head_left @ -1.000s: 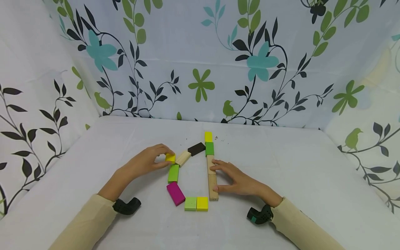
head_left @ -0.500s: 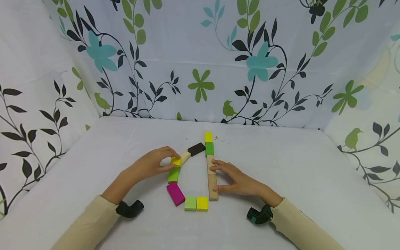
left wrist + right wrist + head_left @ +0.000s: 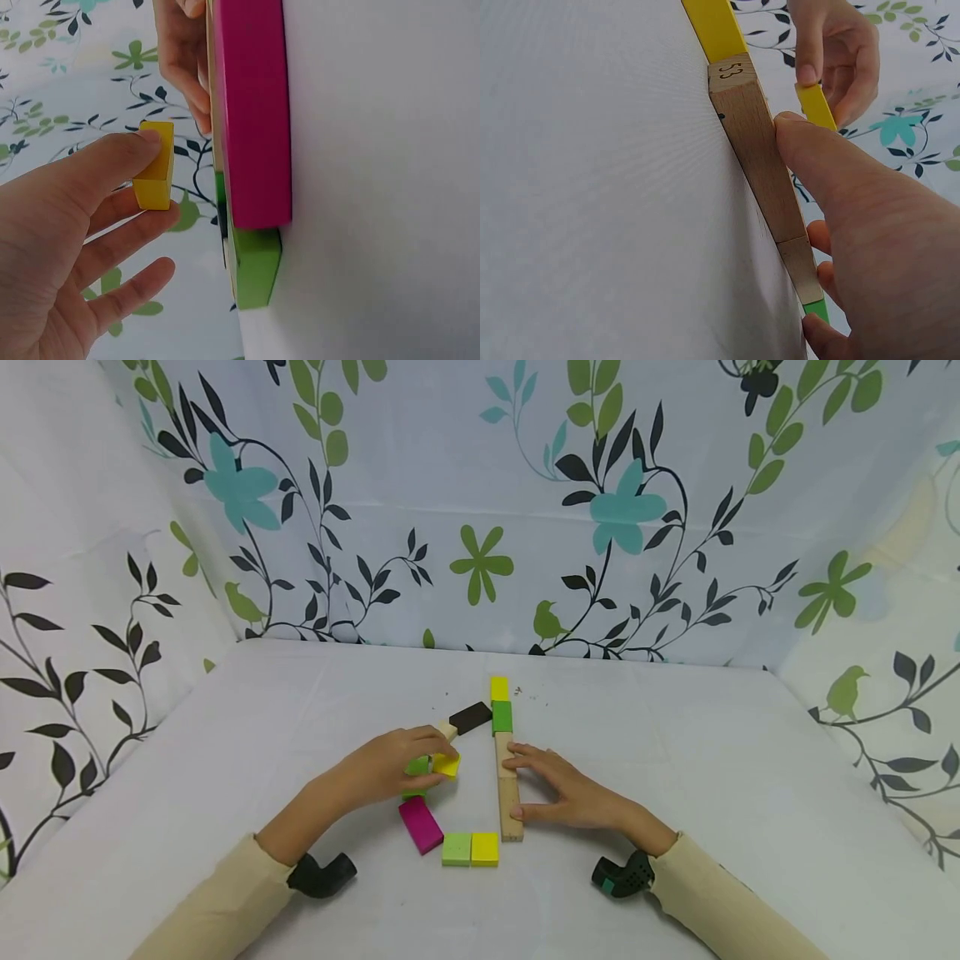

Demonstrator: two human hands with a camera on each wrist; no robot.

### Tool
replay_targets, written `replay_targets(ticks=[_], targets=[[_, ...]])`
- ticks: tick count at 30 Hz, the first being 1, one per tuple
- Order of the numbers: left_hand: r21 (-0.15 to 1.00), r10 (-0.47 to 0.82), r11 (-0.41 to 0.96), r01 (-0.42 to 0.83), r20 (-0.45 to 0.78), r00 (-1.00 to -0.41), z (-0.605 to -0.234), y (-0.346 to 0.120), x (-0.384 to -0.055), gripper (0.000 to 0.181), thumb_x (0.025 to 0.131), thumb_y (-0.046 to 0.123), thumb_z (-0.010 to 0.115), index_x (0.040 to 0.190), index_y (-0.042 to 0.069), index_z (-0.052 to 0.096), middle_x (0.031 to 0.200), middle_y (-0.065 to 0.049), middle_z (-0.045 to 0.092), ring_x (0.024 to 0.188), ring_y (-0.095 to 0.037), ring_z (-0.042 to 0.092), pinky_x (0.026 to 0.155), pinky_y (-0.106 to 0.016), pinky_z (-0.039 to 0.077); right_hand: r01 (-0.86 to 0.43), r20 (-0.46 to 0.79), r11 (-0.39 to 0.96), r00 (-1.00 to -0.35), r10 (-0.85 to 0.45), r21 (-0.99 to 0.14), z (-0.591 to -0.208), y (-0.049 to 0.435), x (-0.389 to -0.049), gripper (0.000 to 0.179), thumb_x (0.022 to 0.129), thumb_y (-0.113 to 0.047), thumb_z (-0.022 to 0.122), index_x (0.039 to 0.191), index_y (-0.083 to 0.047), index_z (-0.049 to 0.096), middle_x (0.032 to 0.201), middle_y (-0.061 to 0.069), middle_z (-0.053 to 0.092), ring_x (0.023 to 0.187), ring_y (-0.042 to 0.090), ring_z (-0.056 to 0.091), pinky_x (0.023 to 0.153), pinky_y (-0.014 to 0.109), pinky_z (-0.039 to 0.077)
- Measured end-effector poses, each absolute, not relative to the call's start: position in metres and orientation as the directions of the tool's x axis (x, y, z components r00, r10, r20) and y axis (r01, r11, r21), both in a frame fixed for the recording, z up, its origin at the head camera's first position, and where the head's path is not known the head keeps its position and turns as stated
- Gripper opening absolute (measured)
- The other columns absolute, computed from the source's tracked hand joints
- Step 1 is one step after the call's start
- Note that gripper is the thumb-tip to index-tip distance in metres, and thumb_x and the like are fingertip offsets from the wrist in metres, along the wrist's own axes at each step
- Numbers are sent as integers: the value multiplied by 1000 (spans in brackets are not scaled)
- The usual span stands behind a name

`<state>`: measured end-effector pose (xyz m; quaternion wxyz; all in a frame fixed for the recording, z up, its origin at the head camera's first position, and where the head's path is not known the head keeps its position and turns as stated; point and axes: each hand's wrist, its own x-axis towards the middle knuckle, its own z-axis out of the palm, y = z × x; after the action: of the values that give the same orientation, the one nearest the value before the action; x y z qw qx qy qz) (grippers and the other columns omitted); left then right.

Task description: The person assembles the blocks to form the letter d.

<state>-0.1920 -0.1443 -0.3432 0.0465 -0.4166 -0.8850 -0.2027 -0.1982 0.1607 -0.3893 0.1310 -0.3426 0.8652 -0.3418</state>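
Observation:
A small yellow block [image 3: 447, 766] is pinched between the thumb and fingers of my left hand [image 3: 390, 766]. In the left wrist view, this yellow block [image 3: 155, 165] is held up off the table. My left hand partly covers a lime green block [image 3: 417, 766] and a pale wooden block [image 3: 447, 729]. My right hand [image 3: 573, 793] rests its spread fingertips and thumb along two plain wooden blocks laid end to end, the far one [image 3: 503, 750] and the near one [image 3: 510, 810]. Printed characters mark the near wooden block's end [image 3: 733, 71].
The blocks outline a loop on the white tabletop [image 3: 697, 760]. It includes a magenta block [image 3: 421, 825], a pale green block [image 3: 456, 849], a second yellow block [image 3: 484, 849], a dark brown block [image 3: 471, 717], a green block [image 3: 502, 717] and a third yellow block [image 3: 499, 687]. A patterned cloth [image 3: 420, 485] hangs behind.
My left hand has carried the yellow block rightward and slightly nearer, from beside the pale wooden block to inside the loop. My right hand has stayed on the wooden blocks.

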Motion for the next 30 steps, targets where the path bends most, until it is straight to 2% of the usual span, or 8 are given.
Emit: replay_targets(ticks=[6,13,23,30], targets=[[267,766,520,811,273,-581,-340,-131,-184,28,87,18,74,113,10,68,113,0,66,106,-16,63,90,-29,53,-505,7,534,-731,-682,-679,-388,161,-198,63,88,-43,69,143,-22,45,161,0,21,149,33,12,116,60,9],[191,821,434,880,319,-474,-339,-117,-175,27,84,18,77,109,10,69,108,0,67,97,-14,65,86,-23,53,-501,6,531,-732,-682,-683,-388,161,-198,64,89,-43,69,144,-22,45,161,-1,21,149,33,11,116,59,8],[122,832,366,923,401,-383,-343,-102,-161,26,84,24,78,105,13,68,107,1,67,102,-15,62,90,-30,49,-516,22,514,-720,-694,-685,-390,163,-199,63,89,-41,69,144,-22,45,162,-1,20,149,33,11,115,61,9],[197,843,334,922,375,-386,-349,-91,-150,27,88,23,74,112,13,68,112,2,66,106,-14,60,96,-28,47,-553,56,485,-697,-715,-677,-393,165,-201,60,90,-35,69,143,-18,45,161,2,22,149,31,13,117,58,9]])
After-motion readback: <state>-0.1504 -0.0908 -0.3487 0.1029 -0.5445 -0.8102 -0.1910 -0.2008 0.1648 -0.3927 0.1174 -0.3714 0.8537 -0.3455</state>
